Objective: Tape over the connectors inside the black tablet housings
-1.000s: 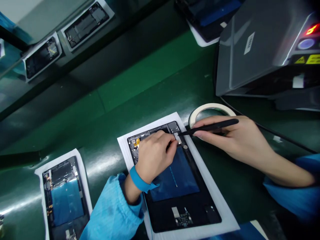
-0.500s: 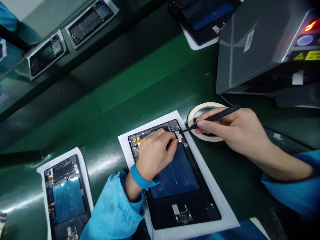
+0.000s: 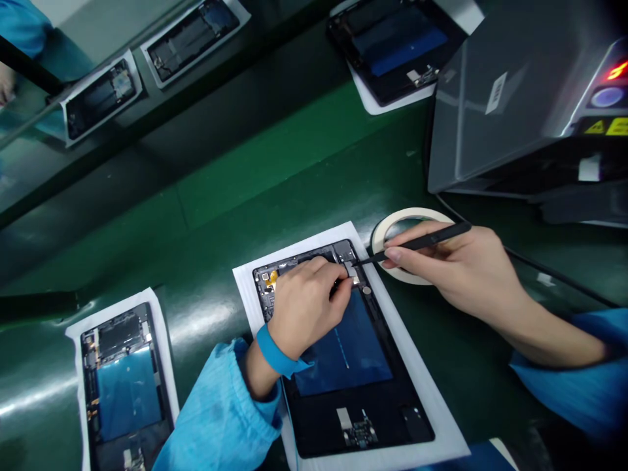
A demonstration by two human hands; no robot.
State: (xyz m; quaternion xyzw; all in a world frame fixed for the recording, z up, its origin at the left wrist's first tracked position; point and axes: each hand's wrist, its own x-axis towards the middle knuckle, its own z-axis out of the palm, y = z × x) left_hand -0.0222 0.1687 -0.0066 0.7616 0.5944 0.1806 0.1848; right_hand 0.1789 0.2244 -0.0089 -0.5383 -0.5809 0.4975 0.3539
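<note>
Your left hand (image 3: pixel 307 304) rests on the open tablet (image 3: pixel 343 347), fingertips pinched on a small pale tab (image 3: pixel 351 273) near its top edge. Your right hand (image 3: pixel 458 268) is closed round a black stylus (image 3: pixel 417 243), its tip now just beside that tab; half a second ago it sat slightly farther back, so the two grips seem to be closing on one spot. The tablet lies on a white sheet (image 3: pixel 441 432) on the green bench (image 3: pixel 275 163), beside the tape roll (image 3: pixel 392 226). The grey machine (image 3: pixel 490 98) carries a white label and yellow warning stickers, none readable.
</note>
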